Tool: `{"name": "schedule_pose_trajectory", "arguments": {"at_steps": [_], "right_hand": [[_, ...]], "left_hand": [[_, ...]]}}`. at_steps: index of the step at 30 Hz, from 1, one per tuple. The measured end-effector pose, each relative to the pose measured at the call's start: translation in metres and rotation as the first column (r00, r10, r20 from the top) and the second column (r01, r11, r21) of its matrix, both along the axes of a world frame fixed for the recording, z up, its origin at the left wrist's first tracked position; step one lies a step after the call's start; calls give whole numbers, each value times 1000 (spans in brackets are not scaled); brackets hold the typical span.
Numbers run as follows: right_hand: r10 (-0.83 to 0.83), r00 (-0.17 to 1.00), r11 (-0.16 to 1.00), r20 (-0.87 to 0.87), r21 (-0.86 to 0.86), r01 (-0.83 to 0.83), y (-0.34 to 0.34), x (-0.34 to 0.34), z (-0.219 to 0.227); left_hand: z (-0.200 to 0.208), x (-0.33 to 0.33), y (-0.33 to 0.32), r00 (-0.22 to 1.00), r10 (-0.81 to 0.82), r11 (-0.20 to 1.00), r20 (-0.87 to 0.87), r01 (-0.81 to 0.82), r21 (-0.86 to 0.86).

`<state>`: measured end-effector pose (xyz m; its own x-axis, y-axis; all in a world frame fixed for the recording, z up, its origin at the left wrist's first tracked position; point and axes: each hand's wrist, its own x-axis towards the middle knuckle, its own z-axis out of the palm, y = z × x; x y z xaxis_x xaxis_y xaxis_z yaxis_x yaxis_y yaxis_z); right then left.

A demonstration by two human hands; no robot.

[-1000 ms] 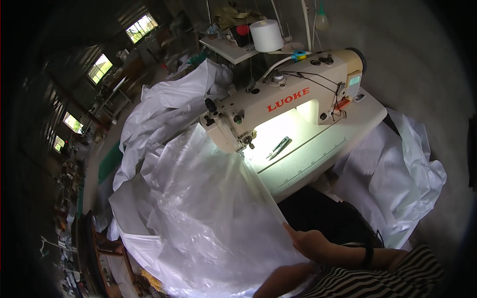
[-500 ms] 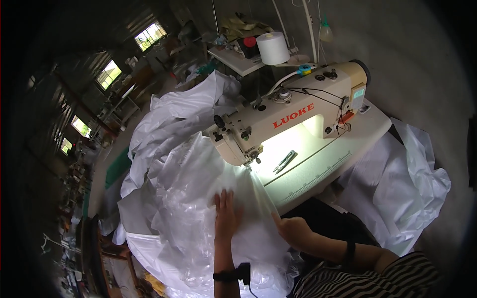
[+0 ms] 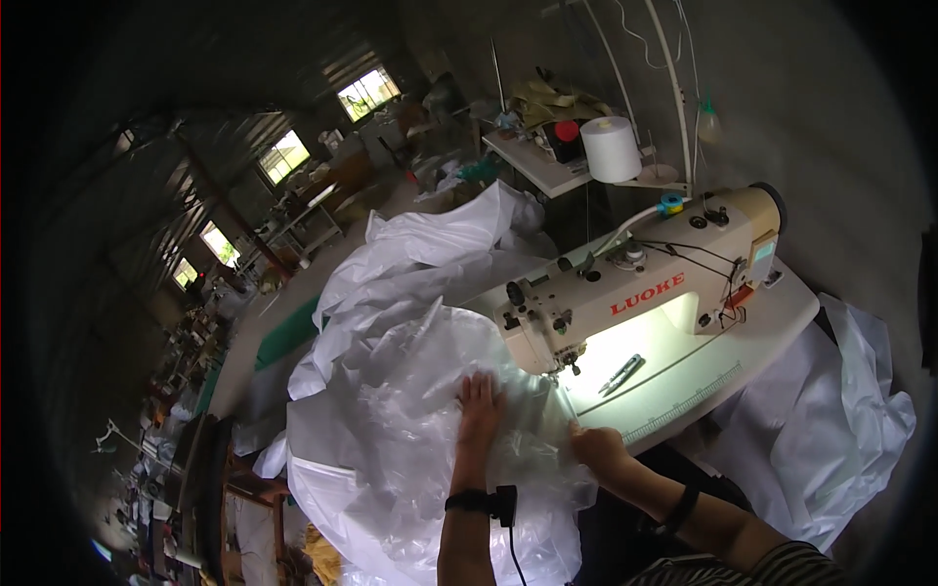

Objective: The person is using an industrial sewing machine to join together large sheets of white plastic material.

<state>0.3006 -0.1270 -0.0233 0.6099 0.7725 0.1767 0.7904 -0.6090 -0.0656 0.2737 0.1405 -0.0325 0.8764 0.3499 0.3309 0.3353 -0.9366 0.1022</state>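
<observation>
A large, crumpled sheet of whitish translucent plastic (image 3: 410,410) lies bunched over the left of the sewing machine (image 3: 635,283). Its right edge runs under the needle and presser foot (image 3: 555,375), lit by the machine's lamp. My left hand (image 3: 479,408) rests flat on the sheet, fingers stretched out, left of the needle. Closer to me, my right hand (image 3: 598,449) is closed at the sheet's right edge, gripping it at the table's front. Small thread snips (image 3: 622,374) lie on the machine bed (image 3: 684,391), right of the needle.
A white thread cone (image 3: 611,149) stands behind the machine, beside a small side table (image 3: 537,164). More white sheeting (image 3: 811,420) hangs at the table's right end. A wooden chair (image 3: 244,488) stands at lower left. Benches and windows (image 3: 283,156) line the far left.
The view has shifted, so the machine appears lower and farther right. Both hands have moved forward relative to the needle; the right one is now closer to it, still at the sheet's edge.
</observation>
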Motion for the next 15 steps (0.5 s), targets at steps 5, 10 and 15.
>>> {"name": "schedule_pose_trajectory", "arguments": {"at_steps": [5, 10, 15], "right_hand": [[32, 999, 998, 29, 44, -34, -22, -14, 2], [70, 991, 995, -116, 79, -61, -31, -13, 19], [158, 893, 924, -422, 381, 16, -55, -3, 28]], "left_hand": [[41, -39, -108, 969, -210, 856, 128, 246, -454], [43, -70, -155, 979, -138, 990, -152, 142, 20], [45, -82, -150, 942, -322, 907, -91, 279, -315]]}}
